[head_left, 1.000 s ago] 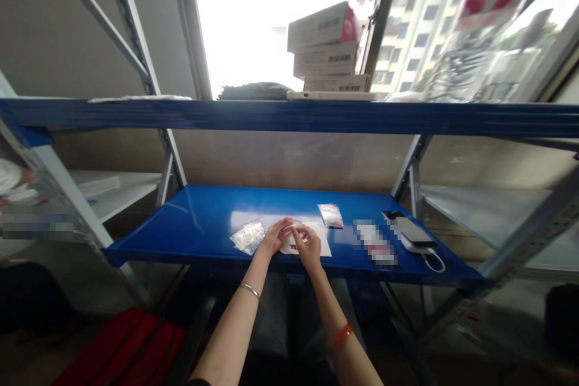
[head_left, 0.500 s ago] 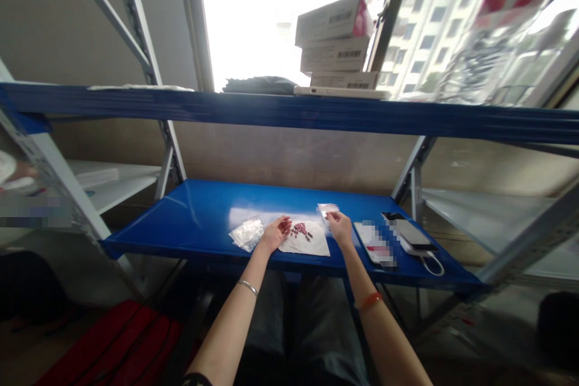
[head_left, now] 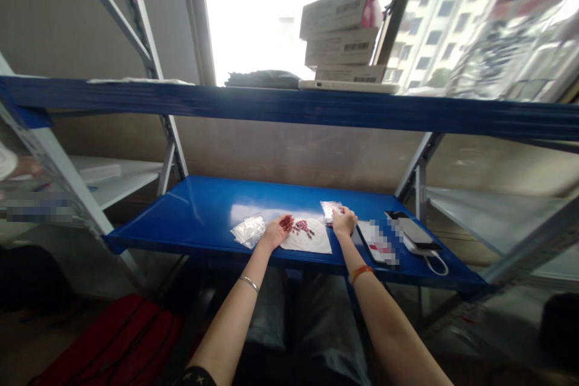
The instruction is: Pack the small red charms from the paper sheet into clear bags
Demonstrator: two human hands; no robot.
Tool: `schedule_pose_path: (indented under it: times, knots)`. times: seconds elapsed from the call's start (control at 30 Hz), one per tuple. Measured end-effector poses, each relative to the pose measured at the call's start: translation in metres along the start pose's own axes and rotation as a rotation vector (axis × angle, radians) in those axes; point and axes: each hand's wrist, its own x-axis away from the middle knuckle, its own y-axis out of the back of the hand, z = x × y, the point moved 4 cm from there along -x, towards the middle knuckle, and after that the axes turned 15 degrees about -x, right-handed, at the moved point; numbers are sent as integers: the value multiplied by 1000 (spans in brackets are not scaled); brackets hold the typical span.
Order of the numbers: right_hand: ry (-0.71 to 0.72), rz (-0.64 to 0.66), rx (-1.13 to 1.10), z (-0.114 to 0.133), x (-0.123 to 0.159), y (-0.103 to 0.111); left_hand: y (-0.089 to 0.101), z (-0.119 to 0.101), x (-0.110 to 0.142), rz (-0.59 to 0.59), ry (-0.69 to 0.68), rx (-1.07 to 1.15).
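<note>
A sheet of white paper lies on the blue steel shelf, with a small scatter of dark red capsules on it. My left hand rests open at the paper's left edge, beside a clear plastic bag of white contents. My right hand is shut on the corner of a small clear zip bag holding reddish contents. Part of that bag is hidden by my fingers.
A pixelated packet and a phone on a power bank with a white cable lie to the right. Stacked cartons stand on the shelf above. A co-worker's arm shows at far left, and a red bag lies below.
My hands were together over the paper and have parted. My right hand moved right to the small zip bag. The red capsules now show on the paper.
</note>
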Motion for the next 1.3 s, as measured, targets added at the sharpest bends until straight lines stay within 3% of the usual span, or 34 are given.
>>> schedule_pose_path:
  times: [0.43,0.67,0.83,1.07,1.3]
  knots:
    - [62,-16,169,0,6,1,0,-1,2,-6,-7,-8]
    - [105,-61,104,16,26,9,0,-1,4,-17,-15,-12]
    - [13,-60,-5,12,45,18,0,-2,3,-19,-17,-22]
    - [42,131,-123,15,56,13,1,-2,2,-14,-34,-58]
    - [78,337,-44,20,61,5,-1,-7,7,-18,-139,-141]
